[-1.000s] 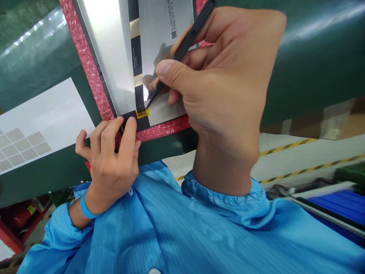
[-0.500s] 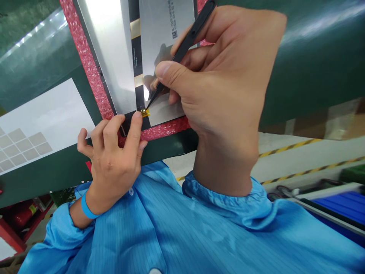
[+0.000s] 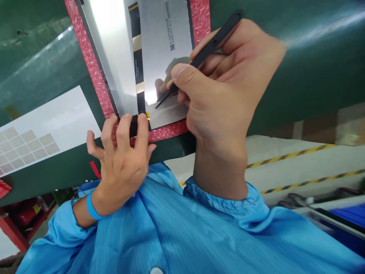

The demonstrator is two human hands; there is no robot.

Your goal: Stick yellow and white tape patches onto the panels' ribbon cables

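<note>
Right now I'm watching from afar through the head view, and the silver panel (image 3: 162, 57) is lying in the upper middle of the frame, its far end running out past the top edge. Pink bubble wrap (image 3: 91, 57) is showing along its left, lower and right edges, on the green worktop (image 3: 299, 76). At the right hand (image 3: 219, 87), right of centre, I'm seeing the grip closing snugly on a pair of black tweezers (image 3: 208, 49), thumb and fingers pinching the body. The tool is slanting from upper right down to its dark tip, which is pointing at the pale lower strip of the panel; whether the tip is touching, I'm not able to tell. At the left hand (image 3: 122, 163), below the panel's lower left corner, the grip is sitting loose, with fingers bent and spread and nothing visibly held. Its index fingertip is resting at the lower end of a dark ribbon (image 3: 138, 64) with gold bands, partly covering a bit of yellow tape (image 3: 148, 115) there. A blue band (image 3: 91, 205) is circling the left wrist. Over on the left of the frame, I'm seeing a white sheet (image 3: 76, 118) with grey squares lying near the bubble wrap, while yellow-and-black striped lines (image 3: 296, 156) are crossing the floor at the right.
</note>
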